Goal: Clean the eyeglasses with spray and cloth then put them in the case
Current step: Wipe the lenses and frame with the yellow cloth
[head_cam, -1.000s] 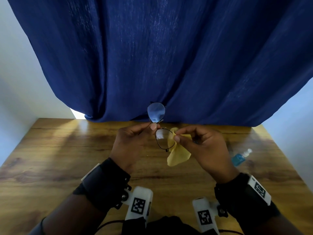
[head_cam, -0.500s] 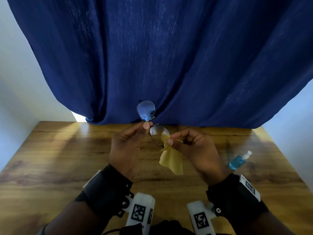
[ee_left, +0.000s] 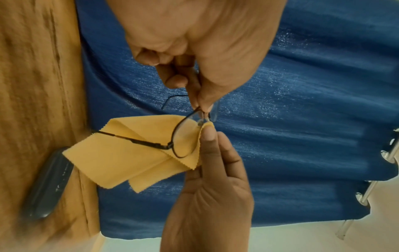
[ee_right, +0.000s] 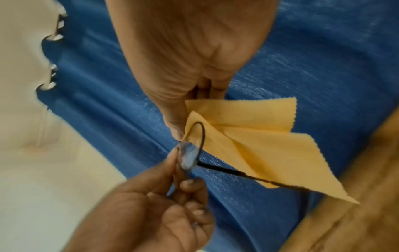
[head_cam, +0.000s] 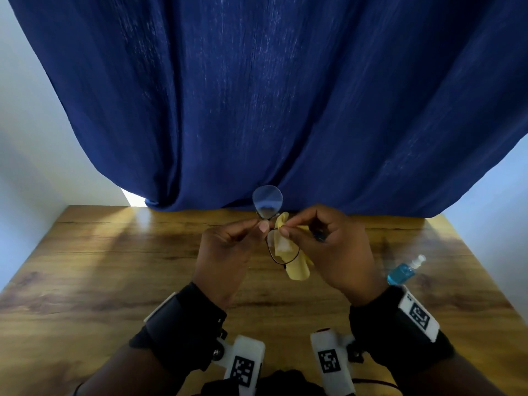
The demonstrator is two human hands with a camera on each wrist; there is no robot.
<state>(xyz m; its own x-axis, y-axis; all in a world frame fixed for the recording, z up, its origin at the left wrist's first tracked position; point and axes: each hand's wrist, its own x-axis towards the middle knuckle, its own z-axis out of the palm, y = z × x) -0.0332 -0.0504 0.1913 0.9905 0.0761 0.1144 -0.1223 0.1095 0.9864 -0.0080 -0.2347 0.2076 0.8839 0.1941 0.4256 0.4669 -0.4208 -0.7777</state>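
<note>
Eyeglasses (head_cam: 273, 230) held above the wooden table (head_cam: 114, 267), near its far edge. Left hand (head_cam: 225, 252) pinches the frame at the bridge. Right hand (head_cam: 331, 250) pinches the yellow cloth (head_cam: 297, 270) against the nearer lens. Blue spray bottle (head_cam: 404, 270) lies on table, right. Dark case (ee_left: 47, 184) on table beyond cloth.

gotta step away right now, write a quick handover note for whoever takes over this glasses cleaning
Left hand pinches the eyeglasses near the bridge, held above the table.
Right hand pinches the yellow cloth onto one lens.
Spray bottle lies on the table to the right; the case rests on the table, seemingly closed.
Done: wiping is under way; spraying can't be confirmed.
Left: finish both lenses, then put the glasses in the case.
</note>
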